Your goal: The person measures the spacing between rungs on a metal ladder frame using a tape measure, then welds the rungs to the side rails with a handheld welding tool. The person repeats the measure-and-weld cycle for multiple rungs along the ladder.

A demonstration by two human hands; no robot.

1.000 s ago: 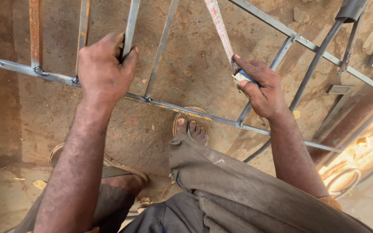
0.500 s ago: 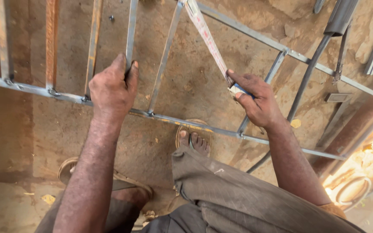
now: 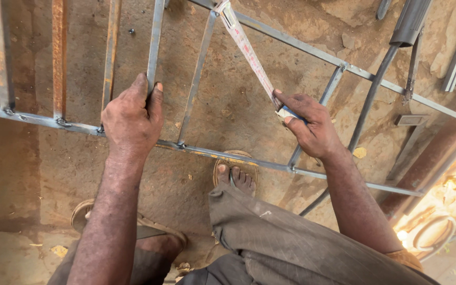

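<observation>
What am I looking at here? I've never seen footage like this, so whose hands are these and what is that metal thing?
The camera sits on a person's head and looks down, so both arms are that person's own. On the dirt floor lies a metal grille frame of thin bars. The left hand grips one upright bar with its fingers wrapped around it. The right hand pinches a measuring tape, stretched diagonally up to the frame's far rail. Below, a sandalled foot and grey trousers show. A dark pipe lies at upper right.
</observation>
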